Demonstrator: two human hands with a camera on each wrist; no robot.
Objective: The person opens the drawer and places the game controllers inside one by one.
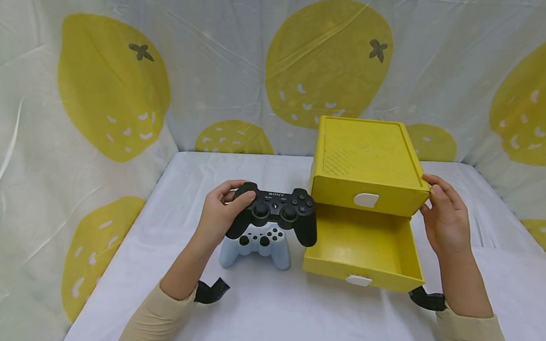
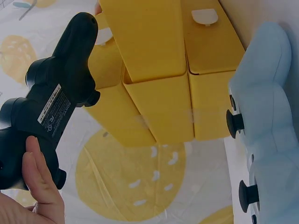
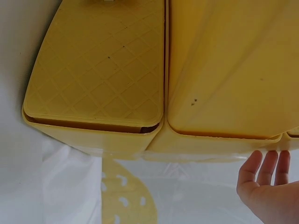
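My left hand point(image 1: 218, 209) grips a black game controller point(image 1: 275, 208) by its left end, thumb on top. In the left wrist view the underside of that black controller point(image 2: 53, 98), with its label, faces the camera. Below and behind it on the table lies a light blue game controller point(image 1: 257, 243). To the right stands a yellow drawer box point(image 1: 370, 149); its top drawer is closed, and a drawer point(image 1: 365, 268) beneath is pulled out, with nothing visible inside. My right hand point(image 1: 449, 219) rests its fingers against the box's right side near the upper front corner.
A white cloth point(image 1: 330, 320) covers the table. Behind and at the sides hangs a pale curtain point(image 1: 223, 61) with yellow lemon prints. Black straps point(image 1: 210, 291) hang from both wrists. In the left wrist view another closed drawer point(image 2: 215, 42) sits beside the pulled-out one.
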